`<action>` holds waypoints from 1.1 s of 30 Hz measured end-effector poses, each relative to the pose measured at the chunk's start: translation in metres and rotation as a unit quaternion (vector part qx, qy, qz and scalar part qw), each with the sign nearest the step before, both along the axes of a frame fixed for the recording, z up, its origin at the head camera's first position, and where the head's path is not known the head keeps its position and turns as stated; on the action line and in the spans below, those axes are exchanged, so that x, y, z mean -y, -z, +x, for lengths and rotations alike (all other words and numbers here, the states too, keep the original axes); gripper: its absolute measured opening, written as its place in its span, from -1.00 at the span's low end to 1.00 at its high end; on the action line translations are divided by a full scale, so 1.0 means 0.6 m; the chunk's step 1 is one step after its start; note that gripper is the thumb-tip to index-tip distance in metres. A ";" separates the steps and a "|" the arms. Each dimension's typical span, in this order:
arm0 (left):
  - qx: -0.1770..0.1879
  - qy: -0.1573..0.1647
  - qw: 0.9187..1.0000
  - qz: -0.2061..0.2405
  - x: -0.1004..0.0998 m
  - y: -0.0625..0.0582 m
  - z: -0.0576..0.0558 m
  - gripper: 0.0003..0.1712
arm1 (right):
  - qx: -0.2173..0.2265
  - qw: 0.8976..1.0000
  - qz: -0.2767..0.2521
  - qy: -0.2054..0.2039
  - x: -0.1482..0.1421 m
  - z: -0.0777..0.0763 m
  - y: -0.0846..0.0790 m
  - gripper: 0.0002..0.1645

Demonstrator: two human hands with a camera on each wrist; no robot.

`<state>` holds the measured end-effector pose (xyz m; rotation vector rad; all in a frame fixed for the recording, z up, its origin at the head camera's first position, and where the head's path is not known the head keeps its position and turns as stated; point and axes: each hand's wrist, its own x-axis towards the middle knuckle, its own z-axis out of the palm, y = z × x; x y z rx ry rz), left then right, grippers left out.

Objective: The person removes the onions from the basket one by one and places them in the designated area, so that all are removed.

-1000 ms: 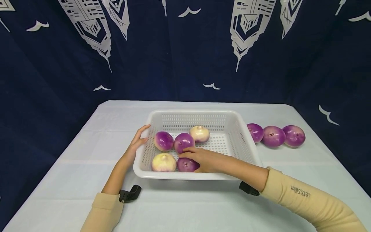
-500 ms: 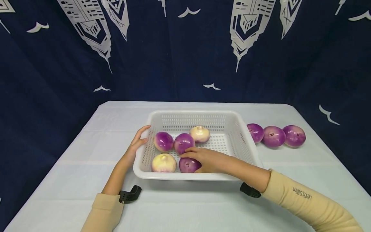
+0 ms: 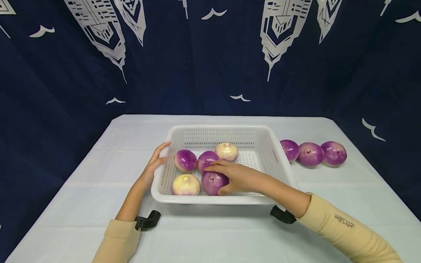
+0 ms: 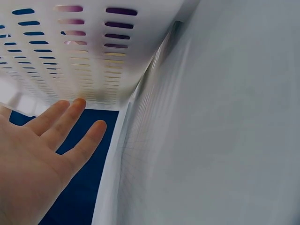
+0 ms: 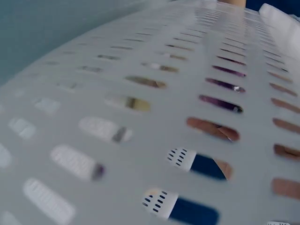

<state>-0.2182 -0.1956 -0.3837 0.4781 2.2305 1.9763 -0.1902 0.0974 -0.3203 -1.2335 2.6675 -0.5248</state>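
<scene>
A white perforated basket [image 3: 227, 199] stands on the table. Inside its front part, my right hand [image 3: 241, 178] grips a glossy round purple vegetable [image 3: 213, 183], like an onion or turnip, with thumb and fingers around its right side. Left of it lies a cream-sided one [image 3: 186, 184]. Behind are two more purple ones, the left in full view [image 3: 185, 160] and the nearer [image 3: 207, 159] partly covered by my fingers, plus another cream-sided one [image 3: 227, 151]. My left hand [image 3: 154, 164] rests against the basket's left rim, its fingers [image 4: 86, 143] extended below it in the left wrist view.
Three more purple vegetables [image 3: 310, 154] sit in a row on the white-covered table [image 3: 210, 233], right of the basket. A dark blue printed curtain [image 3: 197, 65] hangs behind. Basket slots [image 5: 215, 129] fill the right wrist view, hiding the right hand's grip there.
My right hand has risen slightly with the purple vegetable, which looks larger and now overlaps the purple one behind it. The left hand and the basket have stayed put.
</scene>
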 end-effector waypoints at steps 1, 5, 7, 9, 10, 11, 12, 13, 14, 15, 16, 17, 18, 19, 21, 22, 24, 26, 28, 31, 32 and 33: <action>0.000 0.000 1.000 0.001 0.000 0.000 0.000 -0.34 | 0.004 1.000 -0.006 0.003 -0.001 0.000 -0.002 -0.22; 0.002 0.001 1.000 0.004 -0.001 -0.002 0.000 -0.34 | 0.020 0.999 -0.030 0.018 -0.004 0.000 -0.012 -0.19; 0.004 0.002 1.000 0.010 -0.002 -0.004 0.001 -0.34 | 0.025 0.999 -0.043 0.023 -0.006 0.000 -0.017 -0.18; 0.006 0.004 1.000 0.015 -0.002 -0.006 0.002 -0.34 | 0.025 0.998 -0.056 0.028 -0.009 -0.001 -0.022 -0.17; 0.009 0.003 1.000 0.018 -0.002 -0.006 0.002 -0.34 | 0.024 0.997 -0.062 0.030 -0.010 -0.001 -0.023 -0.17; 0.009 0.003 1.000 0.020 -0.002 -0.007 0.002 -0.34 | 0.022 0.997 -0.069 0.032 -0.011 -0.001 -0.025 -0.17; 0.010 0.003 1.000 0.021 -0.002 -0.007 0.002 -0.35 | 0.022 0.996 -0.076 0.033 -0.012 -0.002 -0.027 -0.17; 0.010 0.004 1.000 0.022 -0.002 -0.007 0.002 -0.35 | 0.022 0.996 -0.083 0.035 -0.014 -0.002 -0.028 -0.17; 0.010 0.004 1.000 0.022 -0.002 -0.006 0.002 -0.35 | 0.023 0.995 -0.090 0.038 -0.015 -0.003 -0.029 -0.17; 0.010 0.004 1.000 0.022 -0.002 -0.006 0.002 -0.35 | 0.024 0.994 -0.097 0.040 -0.016 -0.003 -0.030 -0.18; 0.010 0.005 1.000 0.021 -0.001 -0.006 0.001 -0.35 | 0.026 0.993 -0.105 0.042 -0.017 -0.003 -0.031 -0.18; 0.010 0.006 1.000 0.022 -0.001 -0.005 0.001 -0.34 | 0.029 0.992 -0.113 0.044 -0.018 -0.003 -0.033 -0.18; 0.010 0.006 1.000 0.023 -0.001 -0.005 0.001 -0.34 | 0.035 0.991 -0.122 0.047 -0.019 -0.002 -0.034 -0.18; 0.010 0.006 1.000 0.024 -0.001 -0.005 0.001 -0.34 | 0.042 0.989 -0.131 0.050 -0.020 -0.002 -0.036 -0.18; 0.008 0.005 1.000 0.024 0.000 -0.005 0.001 -0.34 | 0.055 0.986 -0.149 0.054 -0.022 0.000 -0.039 -0.18; 0.006 0.004 1.000 0.024 0.000 -0.004 0.001 -0.34 | 0.062 0.984 -0.156 0.059 -0.022 0.000 -0.041 -0.18; 0.003 0.003 1.000 0.023 0.001 -0.004 0.001 -0.34 | 0.070 0.981 -0.170 0.069 -0.024 0.002 -0.045 -0.16; 0.002 0.003 1.000 0.024 0.001 -0.004 0.001 -0.34 | 0.071 0.977 -0.184 0.079 -0.026 0.004 -0.047 -0.14; 0.001 0.003 1.000 0.023 0.001 -0.004 0.002 -0.34 | 0.064 0.974 -0.198 0.088 -0.028 0.005 -0.049 -0.13; 0.000 0.004 1.000 0.021 0.000 -0.005 0.003 -0.34 | 0.057 0.968 -0.224 0.094 -0.033 0.008 -0.051 -0.12; 0.001 0.003 1.000 0.021 0.000 -0.005 0.004 -0.34 | 0.054 0.967 -0.231 0.096 -0.034 0.009 -0.051 -0.12; 0.001 0.004 1.000 0.021 0.000 -0.006 0.004 -0.34 | 0.051 0.965 -0.238 0.099 -0.036 0.009 -0.052 -0.12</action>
